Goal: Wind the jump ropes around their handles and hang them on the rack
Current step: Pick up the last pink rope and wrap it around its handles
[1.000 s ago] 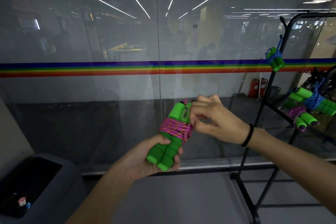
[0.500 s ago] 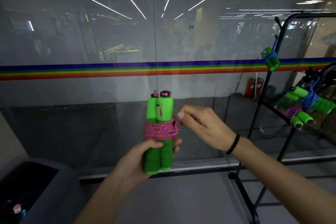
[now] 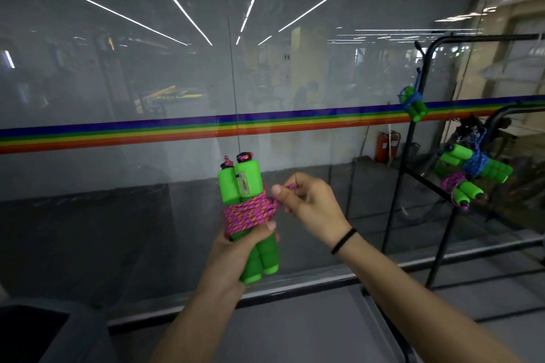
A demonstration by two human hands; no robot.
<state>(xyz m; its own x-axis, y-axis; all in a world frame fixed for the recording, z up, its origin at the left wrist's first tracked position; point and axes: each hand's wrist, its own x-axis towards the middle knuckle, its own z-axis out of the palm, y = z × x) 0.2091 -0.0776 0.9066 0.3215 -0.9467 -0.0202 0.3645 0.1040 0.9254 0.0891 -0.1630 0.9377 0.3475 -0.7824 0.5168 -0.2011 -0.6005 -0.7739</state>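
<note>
Just below the middle of the frame, the left hand [image 3: 233, 250] is wrapped round the lower half of the two green handles [image 3: 240, 183], which stand upright side by side. The pink rope [image 3: 249, 214] is coiled in a thick band round their middle, just above that hand's thumb. The right hand [image 3: 312, 209], just to the right of the coil, has thumb and curled fingers pinched on the loose end [image 3: 291, 186] of the rope. The handles look like soft foam, light and a little squashy, so a firm squeeze low down, below the coil, should hold the pair together without slipping. The braided cord looks limp and rough enough to bite on itself (a tucked end would probably stay put). I judge the coil the weak spot: gripped there, the turns may slide or loosen, so the bundle is better carried by the foam and hung by a loop of cord. The black rack [image 3: 486, 37] stands at the right of the frame, where other wound bundles [image 3: 414, 104] already hang.
</note>
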